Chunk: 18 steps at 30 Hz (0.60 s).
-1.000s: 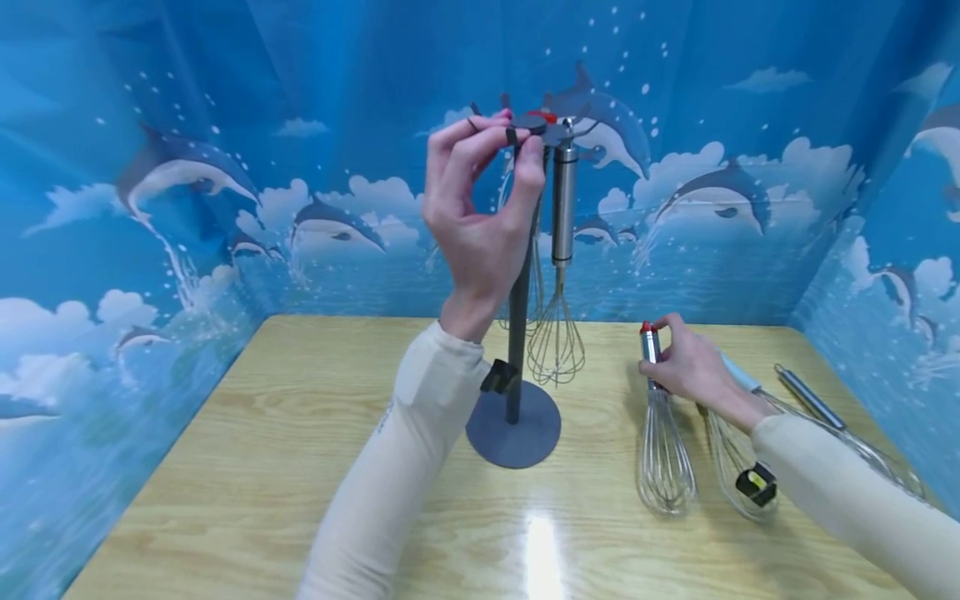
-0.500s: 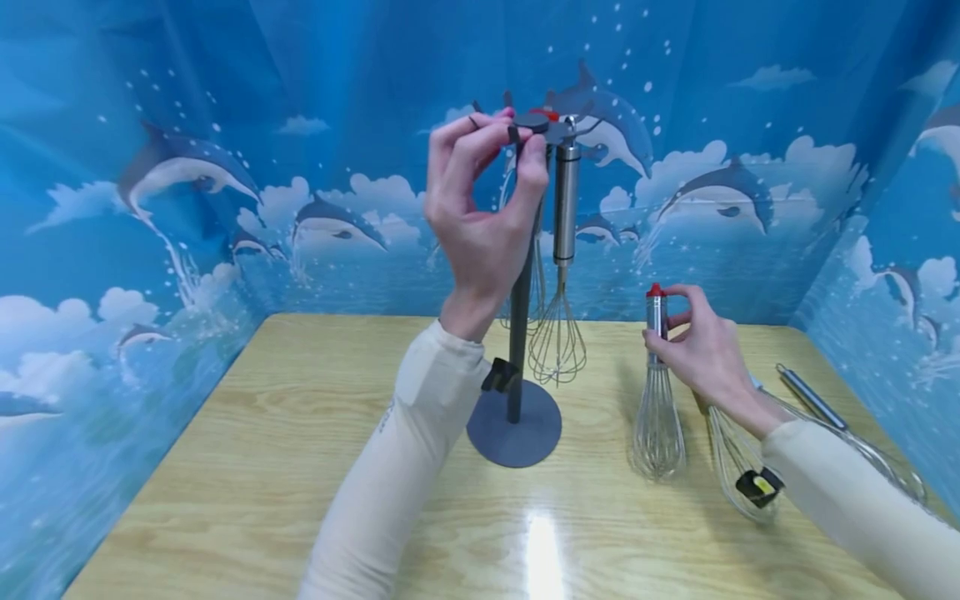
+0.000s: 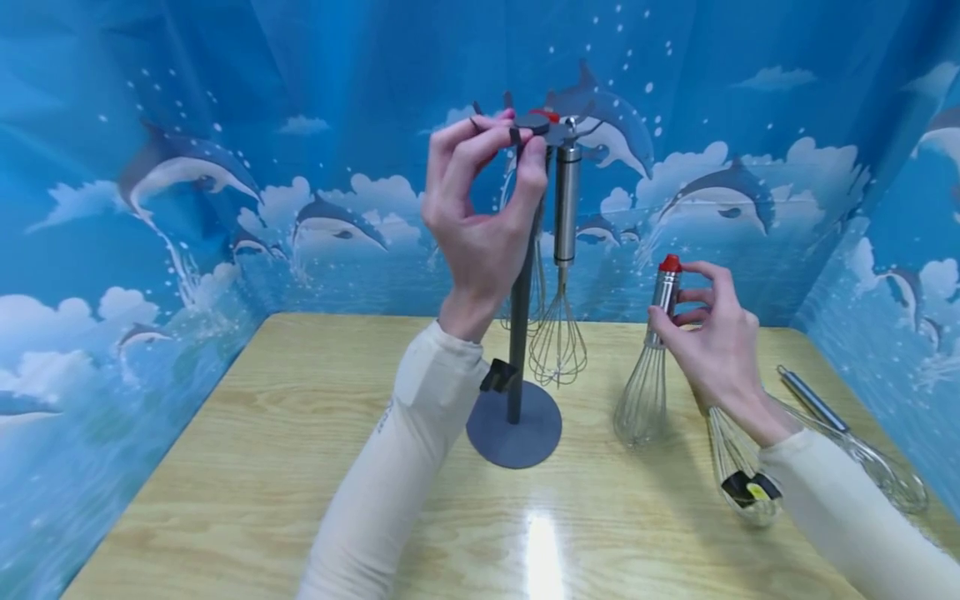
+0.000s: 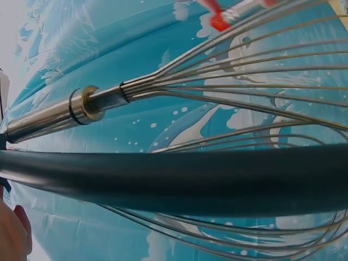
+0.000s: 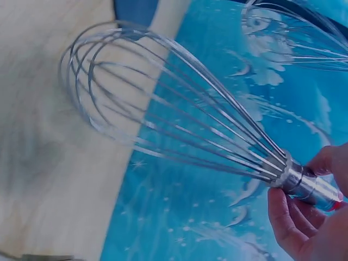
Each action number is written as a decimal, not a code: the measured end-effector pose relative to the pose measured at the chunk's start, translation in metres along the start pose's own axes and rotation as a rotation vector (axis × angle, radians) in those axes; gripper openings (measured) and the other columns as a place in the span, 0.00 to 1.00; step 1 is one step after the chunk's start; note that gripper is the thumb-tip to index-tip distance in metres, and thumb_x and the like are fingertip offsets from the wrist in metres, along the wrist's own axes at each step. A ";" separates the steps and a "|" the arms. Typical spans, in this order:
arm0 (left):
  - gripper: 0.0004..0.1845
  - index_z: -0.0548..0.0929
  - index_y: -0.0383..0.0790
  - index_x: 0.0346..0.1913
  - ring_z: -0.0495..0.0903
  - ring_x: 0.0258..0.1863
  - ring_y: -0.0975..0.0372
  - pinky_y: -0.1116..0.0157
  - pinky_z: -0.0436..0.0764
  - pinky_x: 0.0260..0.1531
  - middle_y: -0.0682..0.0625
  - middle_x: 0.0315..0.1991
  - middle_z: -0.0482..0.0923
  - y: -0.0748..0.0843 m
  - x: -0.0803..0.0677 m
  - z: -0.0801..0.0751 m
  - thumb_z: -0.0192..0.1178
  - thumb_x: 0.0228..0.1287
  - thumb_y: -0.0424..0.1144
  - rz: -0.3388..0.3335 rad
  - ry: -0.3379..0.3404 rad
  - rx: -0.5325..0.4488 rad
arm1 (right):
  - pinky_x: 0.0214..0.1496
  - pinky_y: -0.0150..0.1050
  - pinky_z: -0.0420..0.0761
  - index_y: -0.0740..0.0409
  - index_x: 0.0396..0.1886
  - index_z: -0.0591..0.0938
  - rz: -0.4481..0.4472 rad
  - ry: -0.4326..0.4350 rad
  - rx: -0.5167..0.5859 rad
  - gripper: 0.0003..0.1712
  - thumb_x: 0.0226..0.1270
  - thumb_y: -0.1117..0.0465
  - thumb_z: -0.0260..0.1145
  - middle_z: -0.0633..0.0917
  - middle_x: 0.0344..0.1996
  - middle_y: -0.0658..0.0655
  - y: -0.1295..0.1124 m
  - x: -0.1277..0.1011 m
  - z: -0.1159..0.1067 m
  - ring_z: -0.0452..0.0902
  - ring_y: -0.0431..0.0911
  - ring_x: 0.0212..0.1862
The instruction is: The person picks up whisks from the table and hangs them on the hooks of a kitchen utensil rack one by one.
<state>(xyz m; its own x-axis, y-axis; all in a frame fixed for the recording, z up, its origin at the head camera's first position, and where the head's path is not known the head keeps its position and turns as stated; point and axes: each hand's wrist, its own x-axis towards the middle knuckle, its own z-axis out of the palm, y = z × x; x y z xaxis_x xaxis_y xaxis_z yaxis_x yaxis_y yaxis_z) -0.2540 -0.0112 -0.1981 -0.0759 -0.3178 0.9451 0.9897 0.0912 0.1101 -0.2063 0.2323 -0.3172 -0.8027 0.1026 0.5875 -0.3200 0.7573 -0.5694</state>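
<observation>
My left hand (image 3: 483,217) pinches the hooked top of a dark whisk stand (image 3: 517,350) between thumb and fingers. A steel-handled whisk (image 3: 567,208) hangs from a hook on its right side, and wires of another show behind the pole. A red piece (image 3: 543,115) sits at the top, partly hidden. To the right, my right hand (image 3: 712,342) grips the steel handle of a red-tipped whisk (image 3: 665,292). That whisk is raised off the table and tilted, wires down and leftward. In the right wrist view, the whisk's wire loops (image 5: 179,103) show fully.
At the right of the wooden table (image 3: 300,467) lie several more whisks: a wire one (image 3: 727,458) partly under my right forearm, and a steel-handled one (image 3: 813,398) near the edge. A dolphin-print curtain (image 3: 337,167) surrounds the back and sides.
My right hand has lifted the red-tipped whisk up from the table, its handle end moving slightly right and its wires swinging left. The left hand stays at the stand's top.
</observation>
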 end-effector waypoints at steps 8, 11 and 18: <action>0.08 0.83 0.20 0.41 0.81 0.50 0.41 0.59 0.88 0.55 0.26 0.46 0.76 0.002 -0.002 0.002 0.67 0.59 0.22 -0.002 0.016 0.007 | 0.33 0.09 0.73 0.48 0.72 0.72 -0.093 0.128 0.105 0.35 0.66 0.63 0.71 0.88 0.45 0.70 -0.024 0.003 -0.011 0.72 0.13 0.31; 0.08 0.84 0.19 0.41 0.82 0.50 0.41 0.59 0.87 0.56 0.26 0.46 0.77 0.003 -0.002 0.002 0.67 0.59 0.22 0.007 0.022 0.013 | 0.35 0.09 0.74 0.47 0.71 0.74 -0.134 0.180 0.145 0.35 0.64 0.65 0.71 0.89 0.45 0.71 -0.034 0.006 -0.016 0.74 0.13 0.33; 0.08 0.85 0.18 0.39 0.85 0.48 0.41 0.58 0.85 0.60 0.25 0.45 0.77 0.004 -0.003 0.003 0.69 0.57 0.21 0.044 0.044 0.041 | 0.37 0.11 0.76 0.46 0.70 0.76 -0.172 0.238 0.192 0.36 0.62 0.67 0.73 0.89 0.45 0.70 -0.058 0.014 -0.027 0.77 0.15 0.34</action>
<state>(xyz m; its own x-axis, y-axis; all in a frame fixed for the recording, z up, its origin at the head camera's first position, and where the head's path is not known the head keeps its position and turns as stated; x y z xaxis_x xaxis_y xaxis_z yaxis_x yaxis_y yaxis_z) -0.2506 -0.0067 -0.1997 -0.0260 -0.3540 0.9349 0.9862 0.1441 0.0820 -0.1851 0.2070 -0.2609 -0.5965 0.1487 0.7887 -0.5471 0.6436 -0.5352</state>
